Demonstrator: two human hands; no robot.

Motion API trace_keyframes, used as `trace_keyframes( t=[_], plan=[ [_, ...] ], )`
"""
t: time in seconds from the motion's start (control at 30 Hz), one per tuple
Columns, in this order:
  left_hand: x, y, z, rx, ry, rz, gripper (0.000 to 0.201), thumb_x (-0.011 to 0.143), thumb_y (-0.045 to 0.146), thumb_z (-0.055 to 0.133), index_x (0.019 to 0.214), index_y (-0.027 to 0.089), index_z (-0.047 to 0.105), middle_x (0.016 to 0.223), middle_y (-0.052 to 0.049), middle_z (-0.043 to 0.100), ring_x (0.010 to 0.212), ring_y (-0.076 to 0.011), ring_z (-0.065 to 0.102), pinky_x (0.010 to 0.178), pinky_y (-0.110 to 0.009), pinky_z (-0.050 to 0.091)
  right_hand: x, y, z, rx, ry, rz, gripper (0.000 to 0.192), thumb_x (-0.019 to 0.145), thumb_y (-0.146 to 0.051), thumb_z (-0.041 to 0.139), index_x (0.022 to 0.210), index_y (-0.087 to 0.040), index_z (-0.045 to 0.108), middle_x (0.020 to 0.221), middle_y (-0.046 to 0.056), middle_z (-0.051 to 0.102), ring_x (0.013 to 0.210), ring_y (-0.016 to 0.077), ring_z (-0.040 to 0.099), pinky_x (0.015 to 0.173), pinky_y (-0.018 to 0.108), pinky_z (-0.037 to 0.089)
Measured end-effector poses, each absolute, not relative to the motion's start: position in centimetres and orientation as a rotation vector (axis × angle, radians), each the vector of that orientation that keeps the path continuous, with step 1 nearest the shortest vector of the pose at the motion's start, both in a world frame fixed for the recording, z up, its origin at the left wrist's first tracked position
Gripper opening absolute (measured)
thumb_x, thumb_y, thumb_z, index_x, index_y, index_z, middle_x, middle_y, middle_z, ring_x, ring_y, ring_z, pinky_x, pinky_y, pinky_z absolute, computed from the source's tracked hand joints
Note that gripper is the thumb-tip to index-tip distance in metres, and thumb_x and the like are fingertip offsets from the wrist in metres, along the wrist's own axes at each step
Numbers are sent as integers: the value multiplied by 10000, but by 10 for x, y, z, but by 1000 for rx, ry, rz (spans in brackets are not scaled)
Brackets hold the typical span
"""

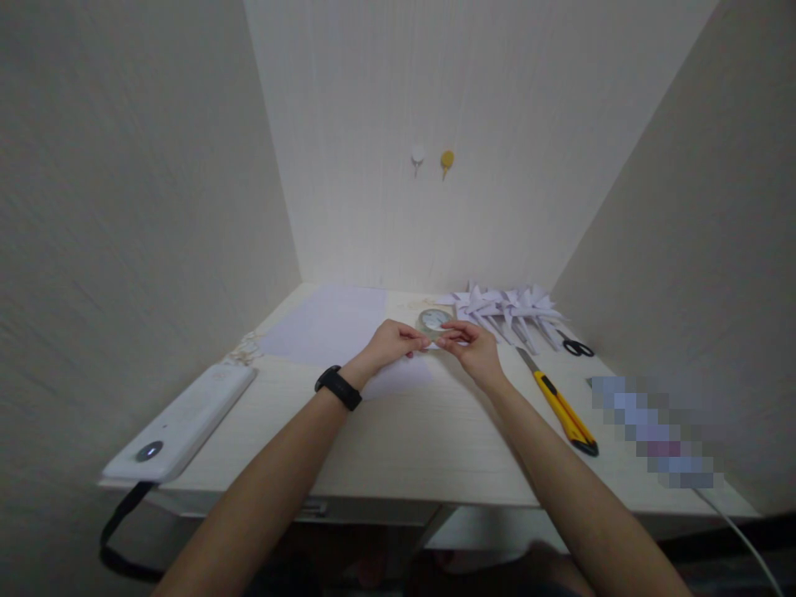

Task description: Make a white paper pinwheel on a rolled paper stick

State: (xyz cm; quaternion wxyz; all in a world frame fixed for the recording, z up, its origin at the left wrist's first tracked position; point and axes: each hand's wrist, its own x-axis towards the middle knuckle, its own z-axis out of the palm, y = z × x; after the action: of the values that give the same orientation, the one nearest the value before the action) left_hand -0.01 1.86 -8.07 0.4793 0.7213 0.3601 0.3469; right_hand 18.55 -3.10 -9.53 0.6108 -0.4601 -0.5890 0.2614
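Two hands, left point(390, 342) and right point(473, 344), each grip pinched on one small white paper piece point(434, 344).

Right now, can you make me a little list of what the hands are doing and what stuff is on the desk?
left hand: pinching a small piece of white paper
right hand: pinching the same paper from the other side
behind the hands: roll of clear tape
far right: pile of folded paper shapes, black scissors
right: yellow utility knife
left: white paper sheets, white device
left wrist: black band
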Motion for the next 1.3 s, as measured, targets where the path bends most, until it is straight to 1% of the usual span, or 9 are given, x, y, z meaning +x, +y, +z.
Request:
trace_keyframes(
  t=[0.27,0.47,0.67,0.73,0.83,1.03,1.1,1.2,1.3],
  plan=[
    [1,16,-82,1752,894,890,132,707,246,745,732,117,762,641,-41,688,584,-111,547,586,-239,406,185,-29,-98,-1056,-1385,600,305,623,-324,820,882,-199,720,723,37,750,690,221,715,739,378,588],
    [2,12,-78,1687,966,853,133,701,244,742,751,121,754,659,-38,681,584,-110,552,503,-215,372,183,-30,-99,-1072,-1356,622,321,608,-309,813,894,-194,723,728,39,747,699,220,716,747,377,592],
    [2,12,-76,1691,979,858,88,705,187,742,764,122,758,679,-42,701,574,-105,563,501,-212,383,184,-30,-101,-1104,-1295,740,373,570,-371,831,868,-180,713,701,46,737,602,213,691,645,380,599],
    [1,10,-73,1680,977,816,108,739,215,734,790,123,761,692,-52,708,583,-117,593,485,-212,379,184,-30,-101,-1098,-1317,706,362,572,-371,831,858,-183,713,703,48,739,634,220,703,679,388,599],
    [1,8,-70,1705,993,776,119,765,230,731,759,115,759,614,-46,681,539,-109,576,480,-212,375,184,-30,-102,-1100,-1350,659,333,588,-360,823,854,-189,720,708,49,744,671,226,710,704,386,594],
    [3,15,-79,1771,951,842,81,726,186,743,721,107,755,613,-45,685,547,-107,574,581,-233,451,189,-30,-101,-1104,-1392,613,323,671,-471,775,826,-192,725,806,75,760,751,226,705,733,367,569],
    [3,19,-84,1819,977,835,112,728,217,743,727,107,758,595,-43,674,540,-114,573,573,-238,448,193,-31,-99,-1105,-1466,597,299,734,-488,725,816,-200,727,916,87,765,850,236,699,791,385,552],
    [3,23,-88,1896,1026,802,140,738,250,731,737,114,762,588,-41,670,534,-118,573,570,-242,446,197,-32,-97,-1094,-1626,542,208,782,-425,693,768,-218,715,1058,82,747,996,249,671,924,432,491],
    [3,24,-90,1929,1036,781,152,735,267,730,751,120,766,601,-45,679,537,-120,577,574,-245,449,198,-31,-99,-1092,-1732,467,165,787,-371,689,716,-223,690,1065,83,740,1018,252,661,980,454,442]
  ],
)
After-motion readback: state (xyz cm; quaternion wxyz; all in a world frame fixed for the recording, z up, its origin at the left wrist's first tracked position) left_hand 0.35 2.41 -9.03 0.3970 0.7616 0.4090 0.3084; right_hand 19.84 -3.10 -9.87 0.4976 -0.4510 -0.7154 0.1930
